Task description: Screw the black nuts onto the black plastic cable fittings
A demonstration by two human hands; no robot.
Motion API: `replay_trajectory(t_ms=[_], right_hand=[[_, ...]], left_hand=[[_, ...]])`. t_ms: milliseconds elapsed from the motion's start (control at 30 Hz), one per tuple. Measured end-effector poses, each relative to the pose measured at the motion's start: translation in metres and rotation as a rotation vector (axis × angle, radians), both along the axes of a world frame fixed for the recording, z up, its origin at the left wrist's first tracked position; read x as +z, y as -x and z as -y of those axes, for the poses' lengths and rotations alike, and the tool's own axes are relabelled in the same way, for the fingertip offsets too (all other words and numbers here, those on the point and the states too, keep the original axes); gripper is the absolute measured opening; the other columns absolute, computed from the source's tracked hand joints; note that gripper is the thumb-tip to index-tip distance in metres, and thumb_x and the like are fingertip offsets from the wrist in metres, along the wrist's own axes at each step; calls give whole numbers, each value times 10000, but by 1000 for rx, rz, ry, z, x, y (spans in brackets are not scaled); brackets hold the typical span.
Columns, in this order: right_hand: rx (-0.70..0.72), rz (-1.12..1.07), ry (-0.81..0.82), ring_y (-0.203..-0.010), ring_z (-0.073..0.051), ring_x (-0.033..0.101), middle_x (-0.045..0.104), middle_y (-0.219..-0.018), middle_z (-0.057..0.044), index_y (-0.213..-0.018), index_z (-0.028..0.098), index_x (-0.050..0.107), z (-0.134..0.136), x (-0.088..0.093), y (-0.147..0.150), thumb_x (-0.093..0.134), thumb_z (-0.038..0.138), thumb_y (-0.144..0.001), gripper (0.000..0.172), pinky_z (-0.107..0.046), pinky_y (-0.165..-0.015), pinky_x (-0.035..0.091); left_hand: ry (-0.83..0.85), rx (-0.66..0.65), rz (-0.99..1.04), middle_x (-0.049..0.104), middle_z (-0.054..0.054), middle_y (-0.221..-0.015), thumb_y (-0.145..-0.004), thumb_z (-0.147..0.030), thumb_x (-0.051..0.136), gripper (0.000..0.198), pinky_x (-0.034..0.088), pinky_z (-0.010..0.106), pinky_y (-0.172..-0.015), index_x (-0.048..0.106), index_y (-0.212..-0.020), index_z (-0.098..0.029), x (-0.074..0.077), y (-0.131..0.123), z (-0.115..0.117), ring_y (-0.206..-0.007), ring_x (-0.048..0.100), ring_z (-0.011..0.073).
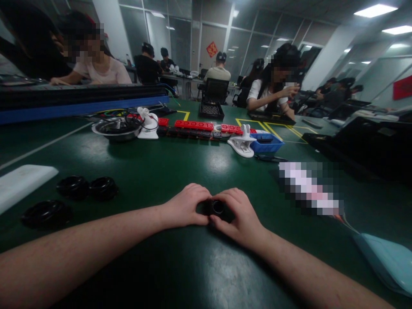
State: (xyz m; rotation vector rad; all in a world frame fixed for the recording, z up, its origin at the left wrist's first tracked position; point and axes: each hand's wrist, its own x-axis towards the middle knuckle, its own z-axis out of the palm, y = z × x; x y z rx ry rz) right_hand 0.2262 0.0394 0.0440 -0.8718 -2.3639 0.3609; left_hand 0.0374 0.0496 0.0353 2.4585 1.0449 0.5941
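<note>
At the middle of the green table, a small black round part with a hollow opening (218,207) sits between my two hands. My right hand (240,213) curls around it, thumb in front and fingers behind. From the other side, my left hand (189,205) has its thumb and fingers bent toward the same part, with fingertips meeting those of the right. Its exact kind does not show, and the fingers cover some of it. To the left lie three glossy black ring-shaped parts: two side by side (72,187) (103,188) and one nearer (46,213).
A metal bowl (117,129), white clip stands (241,143), a red strip assembly (196,125) and a blue bin (267,143) line the back. A white object (22,184) lies left; a light-blue pouch (388,259) lies right. Several people sit beyond.
</note>
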Motion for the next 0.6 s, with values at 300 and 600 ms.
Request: replay_trajectory(t_ms=[300,600], right_hand=[[-119,-201,-28,-941,-268,503,507,-1014,-103,-1128,185,379,0,-7,-4,651,403,-666,579,-441,-812,428],[21,-183,47,-1044,-247,495,521,-1104,-94,-1206,210,303,3,-5,-2,527,212,-723,533,-494,-956,315]], left_hand=[[19,-20,17,602,26,-905,-675,-378,687,315,365,326,-824,576,-885,-172,1,0,-1,-877,533,199],[24,-2,19,599,27,-930,-675,-311,672,293,365,340,-847,568,-913,-174,0,0,0,-900,525,203]])
